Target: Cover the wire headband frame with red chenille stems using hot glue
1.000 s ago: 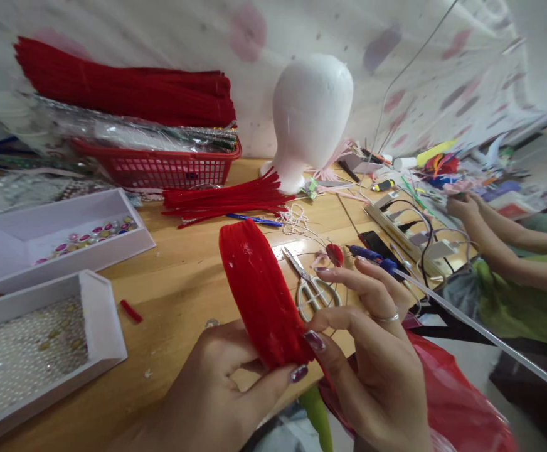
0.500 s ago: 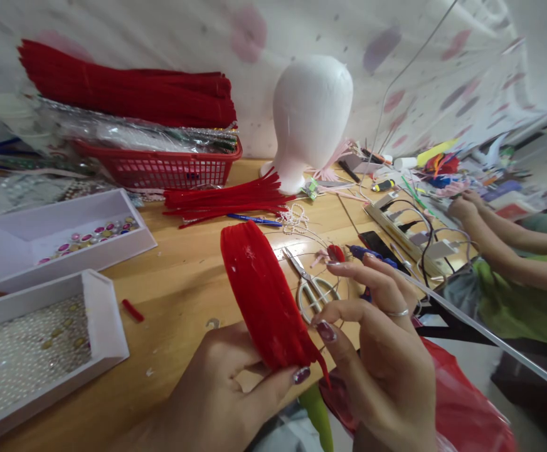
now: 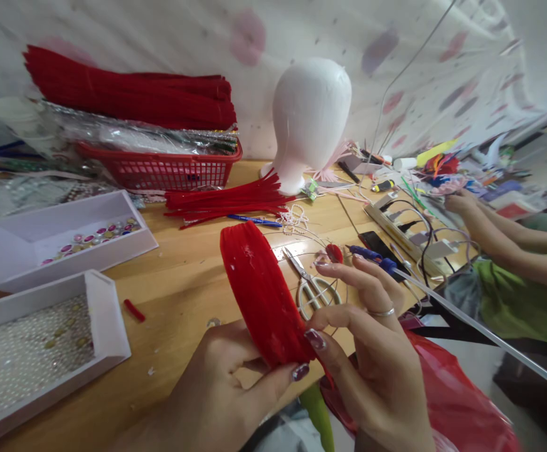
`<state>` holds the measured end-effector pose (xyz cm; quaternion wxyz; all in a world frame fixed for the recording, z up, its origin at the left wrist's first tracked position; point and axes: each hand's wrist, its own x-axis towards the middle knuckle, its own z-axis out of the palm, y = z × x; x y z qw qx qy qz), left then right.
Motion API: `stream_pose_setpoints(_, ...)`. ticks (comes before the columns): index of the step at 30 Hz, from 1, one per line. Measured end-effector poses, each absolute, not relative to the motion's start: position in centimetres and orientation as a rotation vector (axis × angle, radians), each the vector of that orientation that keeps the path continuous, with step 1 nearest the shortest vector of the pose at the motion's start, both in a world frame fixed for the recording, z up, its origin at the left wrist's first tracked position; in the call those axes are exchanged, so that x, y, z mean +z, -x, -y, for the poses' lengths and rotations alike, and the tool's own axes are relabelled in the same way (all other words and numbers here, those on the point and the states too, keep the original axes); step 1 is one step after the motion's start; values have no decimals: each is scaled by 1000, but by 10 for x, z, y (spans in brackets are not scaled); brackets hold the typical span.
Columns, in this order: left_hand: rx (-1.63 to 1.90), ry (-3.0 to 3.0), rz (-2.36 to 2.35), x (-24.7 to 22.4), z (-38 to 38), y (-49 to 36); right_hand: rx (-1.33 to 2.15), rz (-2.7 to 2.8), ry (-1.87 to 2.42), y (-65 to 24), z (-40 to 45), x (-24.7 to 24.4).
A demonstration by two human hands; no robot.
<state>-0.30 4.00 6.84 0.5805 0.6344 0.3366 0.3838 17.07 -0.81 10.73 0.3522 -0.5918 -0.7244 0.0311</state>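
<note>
A wide red fuzzy band (image 3: 266,292), which looks built from chenille stems side by side, is held up over the table. My left hand (image 3: 231,370) grips its lower end, thumb in front and fingers behind. On the right edge, my right hand (image 3: 372,351) pinches the band between thumb and index finger, its other fingers raised. A thin red loose end hangs below, partly hidden by the right thumb. Beyond the right hand lie scissors (image 3: 312,285) with white handles and a blue glue gun (image 3: 372,256).
White trays of gems (image 3: 71,248) and pearls (image 3: 108,314) stand left. Behind are a red basket (image 3: 170,171), loose red stems (image 3: 226,199), a blue pen (image 3: 254,221) and a foam head (image 3: 311,119). A power strip (image 3: 405,238) lies right, near a co-worker's arms (image 3: 494,232).
My right hand has moved slightly left, and its thumb and index finger have closed on the band's right edge. The left hand and band have barely moved.
</note>
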Motion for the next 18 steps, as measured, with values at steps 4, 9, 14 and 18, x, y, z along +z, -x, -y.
stream_pose_setpoints(4, 871, -1480, -750, 68, -41, 4, 93, 1873, 1520, -169, 8, 106)
stream_pose_setpoints(9, 868, -1415, -723, 68, -39, 4, 115, 1868, 1513, -172, 9, 105)
stream_pose_setpoints(14, 831, -1472, -751, 71, -40, 6, 118, 1894, 1518, -174, 7, 105)
stream_pose_setpoints(18, 822, -1476, -761, 72, -40, 7, 147, 1916, 1505, -172, 6, 106)
